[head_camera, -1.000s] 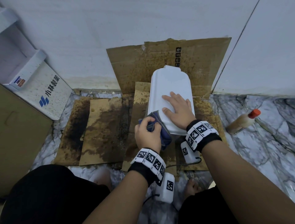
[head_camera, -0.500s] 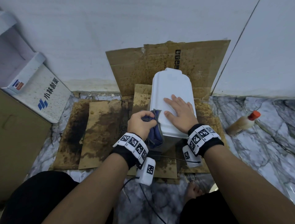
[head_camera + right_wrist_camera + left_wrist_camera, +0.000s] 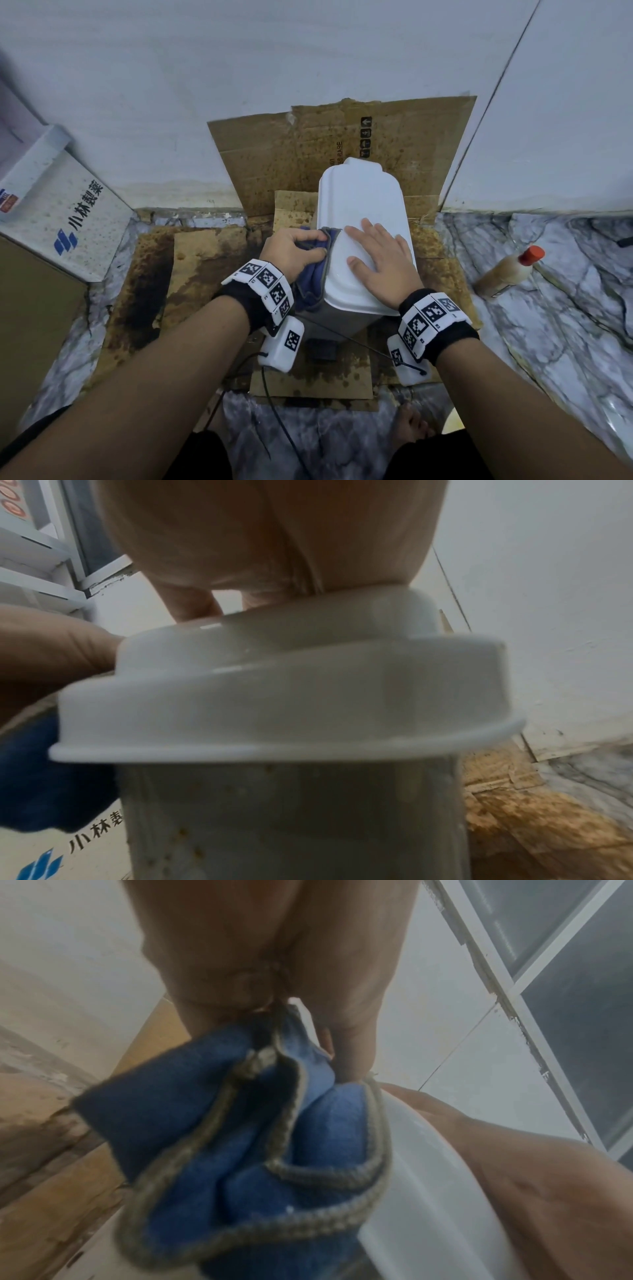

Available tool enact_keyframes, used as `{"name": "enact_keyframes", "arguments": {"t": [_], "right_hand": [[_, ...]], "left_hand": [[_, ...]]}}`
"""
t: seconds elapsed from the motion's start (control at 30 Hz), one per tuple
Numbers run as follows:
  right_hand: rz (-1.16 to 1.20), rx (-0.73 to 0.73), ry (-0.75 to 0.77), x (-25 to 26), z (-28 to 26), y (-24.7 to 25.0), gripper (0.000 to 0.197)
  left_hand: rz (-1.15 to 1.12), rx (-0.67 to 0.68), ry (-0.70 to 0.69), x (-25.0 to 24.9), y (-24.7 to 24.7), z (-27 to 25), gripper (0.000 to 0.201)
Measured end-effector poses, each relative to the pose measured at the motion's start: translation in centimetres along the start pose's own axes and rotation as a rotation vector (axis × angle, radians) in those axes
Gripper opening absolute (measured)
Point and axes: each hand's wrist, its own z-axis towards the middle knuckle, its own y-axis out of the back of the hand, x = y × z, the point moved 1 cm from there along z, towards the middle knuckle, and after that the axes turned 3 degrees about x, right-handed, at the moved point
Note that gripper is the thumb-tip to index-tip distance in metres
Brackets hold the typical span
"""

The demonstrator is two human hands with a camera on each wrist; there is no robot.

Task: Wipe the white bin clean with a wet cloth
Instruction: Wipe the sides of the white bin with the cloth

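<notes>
**Entry: white bin, left flank under the cloth**

Landmark: the white bin, upright on stained cardboard against the wall, lid shut.

- Right hand: you laid it flat on the bin's lid, fingers straight and spread, gripping nothing. It read as a brace to keep the bin from sliding.
- Left hand: at the bin's left edge, your fingers were curled round the blue cloth, bunched into a wad. The left wrist view showed folds and a grey stitched hem hanging below the fist.
- Cloth position: pressed against the bin's left side at the lid's rim, its lower folds hanging down that side. Wetness could not be judged.
- Bin condition: the right wrist view showed brown specks on the near wall below the lid's lip; the lid looked clean and glossy.
- Bottle with a red cap: on the marble floor, well right of the bin, untouched.
- Printed white box: leaning well left of the bin.

Step in hand, as judged: you were wiping the left side along the lid's edge, with the job only part done.

Next move, as judged: you would need to carry the wad down and round to the speckled near wall, pressing firmly while your right palm held the lid steady.
</notes>
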Motion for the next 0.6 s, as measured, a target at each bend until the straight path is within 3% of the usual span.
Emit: {"name": "enact_keyframes", "arguments": {"t": [0.23, 0.6], "right_hand": [[0.054, 0.005, -0.004, 0.0, 0.3, 0.1, 0.052], [0.035, 0.039, 0.004, 1.1, 0.5, 0.0, 0.053]], "left_hand": [[0.042, -0.011, 0.020, -0.8, 0.3, 1.2, 0.025], [0.024, -0.123, 0.069, 0.0, 0.0, -1.1, 0.023]]}}
